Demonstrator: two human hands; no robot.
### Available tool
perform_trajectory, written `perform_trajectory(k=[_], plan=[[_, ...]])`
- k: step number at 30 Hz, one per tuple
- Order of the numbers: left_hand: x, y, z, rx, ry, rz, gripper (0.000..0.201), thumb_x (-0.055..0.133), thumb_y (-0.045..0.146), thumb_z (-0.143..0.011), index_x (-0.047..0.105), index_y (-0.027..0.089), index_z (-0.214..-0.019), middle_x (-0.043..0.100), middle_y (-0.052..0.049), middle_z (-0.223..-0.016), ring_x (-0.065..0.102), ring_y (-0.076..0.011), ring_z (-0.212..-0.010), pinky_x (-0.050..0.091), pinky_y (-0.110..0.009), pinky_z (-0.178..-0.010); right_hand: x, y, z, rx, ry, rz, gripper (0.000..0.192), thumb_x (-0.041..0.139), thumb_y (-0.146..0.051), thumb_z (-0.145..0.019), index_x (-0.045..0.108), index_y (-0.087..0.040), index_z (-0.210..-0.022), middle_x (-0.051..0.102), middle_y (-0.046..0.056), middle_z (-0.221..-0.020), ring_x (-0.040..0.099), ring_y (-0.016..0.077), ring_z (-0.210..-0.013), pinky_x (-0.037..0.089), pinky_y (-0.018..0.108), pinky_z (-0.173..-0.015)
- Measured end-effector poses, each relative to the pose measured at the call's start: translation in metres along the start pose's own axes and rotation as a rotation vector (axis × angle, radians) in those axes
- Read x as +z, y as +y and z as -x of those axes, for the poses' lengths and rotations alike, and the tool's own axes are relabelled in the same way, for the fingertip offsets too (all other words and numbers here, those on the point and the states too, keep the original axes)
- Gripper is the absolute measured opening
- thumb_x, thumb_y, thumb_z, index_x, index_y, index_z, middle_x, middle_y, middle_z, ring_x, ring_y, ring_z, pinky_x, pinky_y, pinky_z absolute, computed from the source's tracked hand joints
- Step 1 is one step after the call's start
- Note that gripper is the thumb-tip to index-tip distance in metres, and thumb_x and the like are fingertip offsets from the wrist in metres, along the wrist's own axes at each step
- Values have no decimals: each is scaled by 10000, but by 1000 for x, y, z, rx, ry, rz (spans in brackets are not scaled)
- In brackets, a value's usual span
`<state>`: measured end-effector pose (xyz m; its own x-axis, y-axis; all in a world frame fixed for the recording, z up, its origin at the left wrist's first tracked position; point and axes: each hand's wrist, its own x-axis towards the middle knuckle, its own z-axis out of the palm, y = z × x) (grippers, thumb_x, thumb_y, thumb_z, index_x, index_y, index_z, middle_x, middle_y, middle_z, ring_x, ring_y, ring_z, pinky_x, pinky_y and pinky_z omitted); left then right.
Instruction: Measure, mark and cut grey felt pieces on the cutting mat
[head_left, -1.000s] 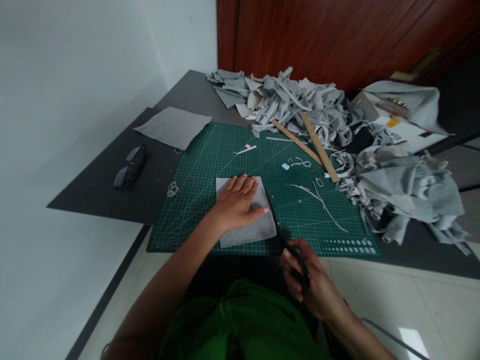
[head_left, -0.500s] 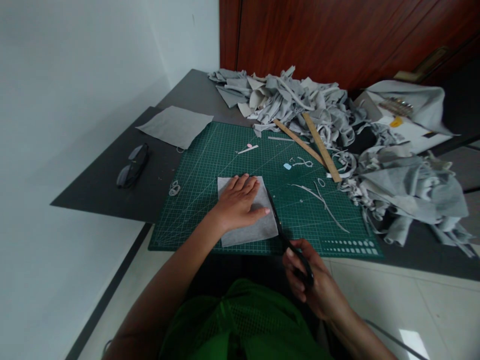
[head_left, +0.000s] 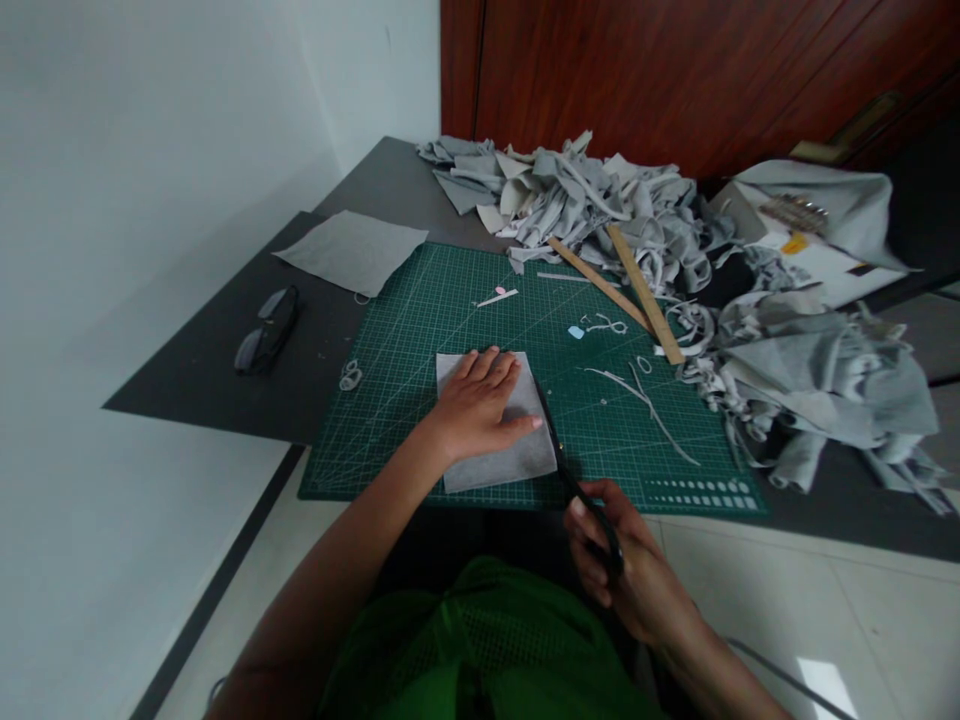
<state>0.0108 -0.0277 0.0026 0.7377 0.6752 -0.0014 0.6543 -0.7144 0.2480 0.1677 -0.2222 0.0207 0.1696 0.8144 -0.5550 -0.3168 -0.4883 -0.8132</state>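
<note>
My left hand (head_left: 478, 405) lies flat with fingers spread on a grey, roughly square piece of fabric (head_left: 514, 465), pressing it to the green cutting mat (head_left: 405, 350). My right hand (head_left: 619, 560) is closed around the handles of black scissors (head_left: 577, 487) at the mat's front edge. Their blades run along the fabric's right side and point away from me. Whether the blades are parted is hard to make out. Part of the fabric is hidden under my left hand.
Two wooden rulers (head_left: 646, 295) lie near heaps of grey fabric scraps (head_left: 592, 195). Thin offcut strips (head_left: 652, 410) are scattered on the mat's right. At left are a larger grey fabric sheet (head_left: 356, 250) and eyeglasses (head_left: 266, 330). A white box (head_left: 840, 270) stands far right.
The handles of the scissors have shifted very slightly left with my right hand. My left hand and the fabric remain in place.
</note>
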Motion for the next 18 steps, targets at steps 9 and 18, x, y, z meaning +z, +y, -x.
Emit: perform_trajectory(k=[9, 18], plan=[[0, 0, 0, 6, 2, 6, 910, 319, 747, -1015, 325, 83, -1638, 294, -161, -1735, 151, -340, -1641, 83, -501, -1337, -2, 1, -2, -19, -3, 9, 655, 875, -693, -714, 487, -271, -1030, 485, -132, -605, 325, 32, -381, 282, 125, -314], [2, -1, 0, 10, 24, 19, 946, 327, 792, -988, 329, 108, -1641, 316, -151, -1730, 162, -343, -1639, 80, -493, -1332, -8, -1, -4, 25, 1, -116, 622, 924, -597, -680, 500, -275, -1000, 510, -118, -644, 325, 28, -368, 260, 120, -289]])
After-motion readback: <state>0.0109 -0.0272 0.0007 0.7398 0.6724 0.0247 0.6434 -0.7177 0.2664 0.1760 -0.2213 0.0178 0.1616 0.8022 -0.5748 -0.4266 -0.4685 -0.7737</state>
